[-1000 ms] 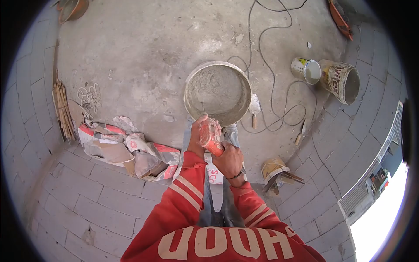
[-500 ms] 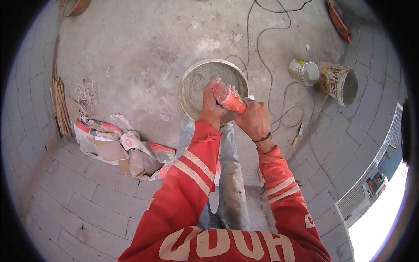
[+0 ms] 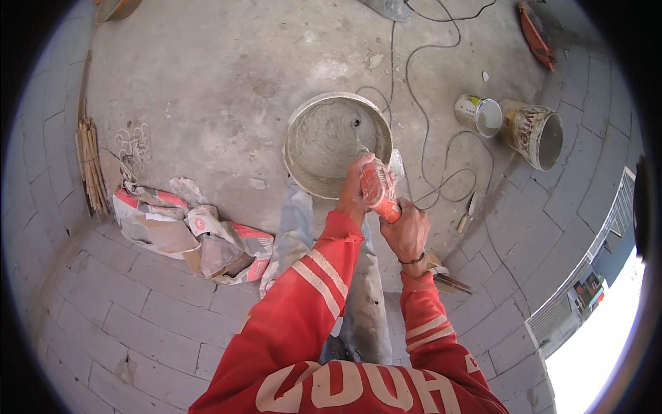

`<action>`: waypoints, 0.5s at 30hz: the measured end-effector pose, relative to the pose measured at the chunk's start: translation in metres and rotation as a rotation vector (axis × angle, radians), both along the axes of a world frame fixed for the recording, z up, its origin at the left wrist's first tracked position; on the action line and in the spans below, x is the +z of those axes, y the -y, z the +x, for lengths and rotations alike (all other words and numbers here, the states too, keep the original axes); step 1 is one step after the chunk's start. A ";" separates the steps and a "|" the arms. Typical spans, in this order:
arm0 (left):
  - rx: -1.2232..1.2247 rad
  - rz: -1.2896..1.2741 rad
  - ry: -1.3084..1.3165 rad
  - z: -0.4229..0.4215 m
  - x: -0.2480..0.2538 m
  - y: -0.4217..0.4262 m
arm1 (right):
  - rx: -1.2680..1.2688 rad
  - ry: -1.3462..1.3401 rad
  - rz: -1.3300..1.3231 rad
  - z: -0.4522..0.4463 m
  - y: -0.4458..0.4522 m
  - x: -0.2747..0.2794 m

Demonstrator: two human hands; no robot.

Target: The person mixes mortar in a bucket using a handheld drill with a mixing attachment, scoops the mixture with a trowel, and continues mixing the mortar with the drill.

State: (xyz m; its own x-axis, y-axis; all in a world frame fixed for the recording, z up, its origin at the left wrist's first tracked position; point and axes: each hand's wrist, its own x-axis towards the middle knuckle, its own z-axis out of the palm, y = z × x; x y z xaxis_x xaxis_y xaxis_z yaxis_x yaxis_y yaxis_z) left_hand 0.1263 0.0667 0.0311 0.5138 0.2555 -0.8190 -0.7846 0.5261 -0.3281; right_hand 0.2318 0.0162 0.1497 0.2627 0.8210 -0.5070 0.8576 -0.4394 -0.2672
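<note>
My left hand [image 3: 353, 185] wraps round the front of a red power drill [image 3: 378, 188] smeared with dried mortar. At the drill's rear handle my right hand [image 3: 407, 234] is closed, with a dark band on the wrist. A mixing shaft [image 3: 360, 145] runs from the drill into wet grey mortar [image 3: 321, 141], where a small dark hollow shows around it. The mortar lies in a wide round bucket [image 3: 292, 164] in front of my legs. The shaft's lower end is hidden in the mix.
Torn cement bags [image 3: 165, 234] lie at the left, near bundled sticks [image 3: 89, 162] and tangled string [image 3: 132, 146]. Two buckets, one small [image 3: 488, 117] and one larger [image 3: 524, 131], lie tipped at the right. A cable [image 3: 426, 103] winds across the floor, near a trowel [image 3: 467, 215].
Both hands and the drill have moved down and right, nearer my body, uncovering the shaft and more mortar. A grey shape I cannot make out has appeared at the top edge.
</note>
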 end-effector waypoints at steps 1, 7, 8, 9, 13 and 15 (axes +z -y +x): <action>-0.011 0.051 -0.020 -0.001 0.001 0.004 | -0.006 -0.001 0.011 -0.001 0.004 0.001; -0.093 0.040 -0.056 -0.005 0.002 0.008 | -0.020 0.017 0.026 -0.011 0.009 0.009; -0.096 0.033 -0.038 -0.007 0.002 0.006 | -0.019 0.018 0.036 -0.014 0.007 0.011; -0.099 0.027 -0.021 -0.010 0.001 0.006 | -0.018 0.018 0.046 -0.016 0.006 0.012; -0.012 -0.010 0.062 -0.018 0.000 0.010 | -0.011 0.011 0.047 -0.024 0.008 0.014; -0.045 0.005 0.061 -0.024 -0.001 0.007 | -0.014 0.000 0.014 -0.031 0.010 0.012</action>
